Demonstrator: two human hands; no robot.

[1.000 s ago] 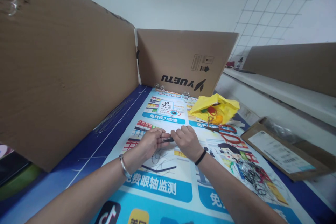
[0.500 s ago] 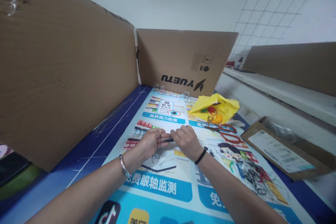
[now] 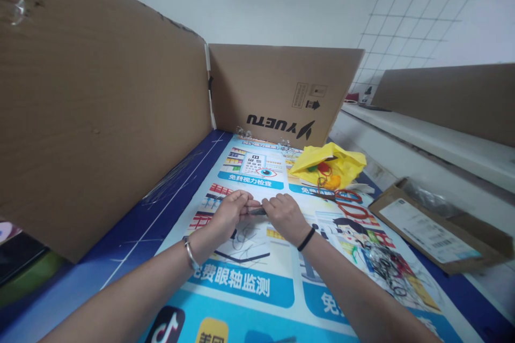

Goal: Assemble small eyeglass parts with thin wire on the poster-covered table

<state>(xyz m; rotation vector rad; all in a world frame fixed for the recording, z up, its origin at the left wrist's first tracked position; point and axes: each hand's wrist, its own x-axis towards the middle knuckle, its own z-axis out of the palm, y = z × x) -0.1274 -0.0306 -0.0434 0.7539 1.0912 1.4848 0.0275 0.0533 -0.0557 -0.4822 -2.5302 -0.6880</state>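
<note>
Together, the left hand and right hand pinch a small thin dark piece between closed fingers, just above the poster-covered tabletop.

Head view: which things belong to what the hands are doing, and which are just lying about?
In hand: left hand, right hand, small dark piece pinched between them, dark strip lying below them.
Lying about: yellow bag, red loops, dark wire tangle, labelled cardboard box.

The left hand and right hand now sit slightly farther from the black strip, carrying the small dark piece along.
</note>
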